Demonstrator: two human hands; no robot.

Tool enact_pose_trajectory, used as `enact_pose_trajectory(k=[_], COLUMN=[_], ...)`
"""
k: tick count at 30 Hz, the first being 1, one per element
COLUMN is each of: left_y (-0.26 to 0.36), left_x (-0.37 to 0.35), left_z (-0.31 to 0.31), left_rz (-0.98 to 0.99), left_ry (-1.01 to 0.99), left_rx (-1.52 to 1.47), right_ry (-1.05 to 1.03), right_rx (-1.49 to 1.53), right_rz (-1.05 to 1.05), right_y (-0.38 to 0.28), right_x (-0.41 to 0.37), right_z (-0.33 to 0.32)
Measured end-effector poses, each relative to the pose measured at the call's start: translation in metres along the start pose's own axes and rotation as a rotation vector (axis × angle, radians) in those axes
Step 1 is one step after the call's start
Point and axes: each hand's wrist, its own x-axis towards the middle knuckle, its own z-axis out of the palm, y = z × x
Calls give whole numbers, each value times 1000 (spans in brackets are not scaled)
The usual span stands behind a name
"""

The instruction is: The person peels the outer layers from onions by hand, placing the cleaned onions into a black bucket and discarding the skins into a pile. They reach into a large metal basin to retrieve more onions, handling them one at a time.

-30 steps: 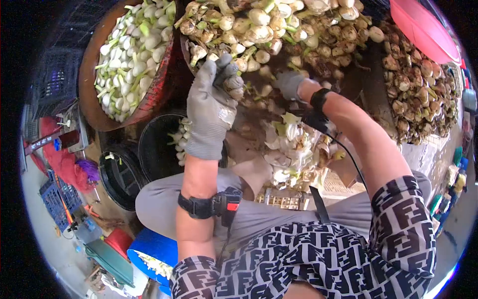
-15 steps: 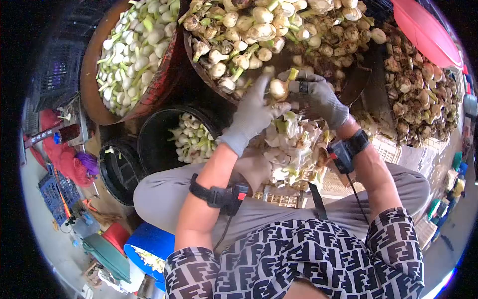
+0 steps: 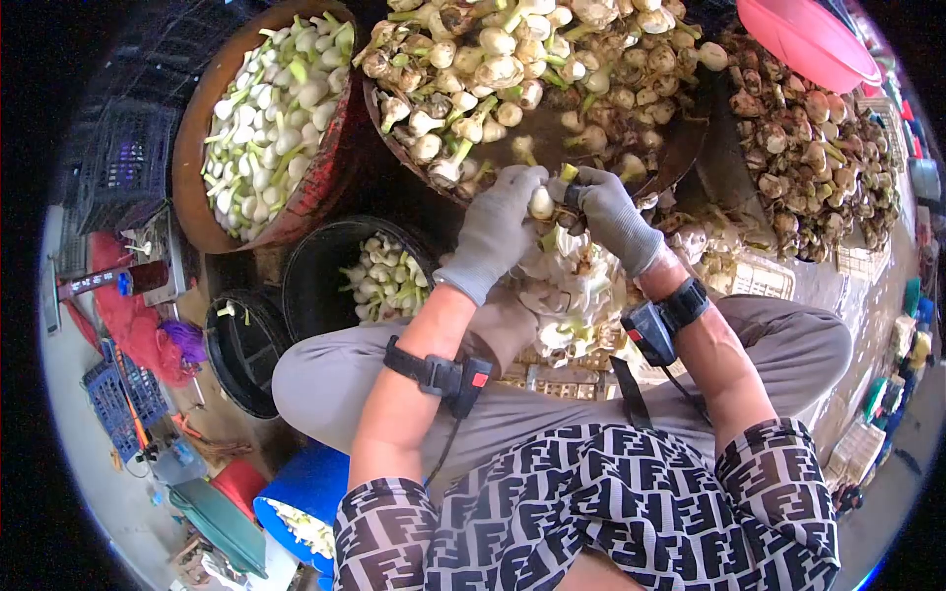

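Observation:
Both hands wear grey gloves and meet over the near rim of the wide round pan. My left hand has its fingers closed round a small white garlic bulb. At the bulb's right side, my right hand is closed on a small dark tool, its details mostly hidden by the fingers. A yellow-green stem end shows between the hands. Below them lies a heap of pale peelings. Unpeeled garlic fills much of the pan.
Cleaned garlic fills a rusty drum at the upper left. A black bucket holds more bulbs. Soiled garlic is piled at the right, below a pink basin. A blue bucket stands lower left.
Both hands have drawn closer together, and my left hand's spread fingers have closed round the bulb. The view has shifted slightly.

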Motion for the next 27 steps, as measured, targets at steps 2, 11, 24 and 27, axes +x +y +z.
enact_pose_trajectory(k=[2,11,24,27], left_y=[-6,-20,-46,-63], left_x=[-2,-3,-7,-9], left_z=[2,3,27,0], left_rz=[23,-368,-340,-598], left_ry=[30,1,256,-295], left_rx=[-30,-911,-700,-1542], right_ry=[-26,12,-54,-192], right_rx=[-6,-80,81,-228], right_rz=[-15,-130,-135,-459], right_y=[-1,10,6,9], right_x=[-3,3,-1,-3], right_z=[1,0,13,-9])
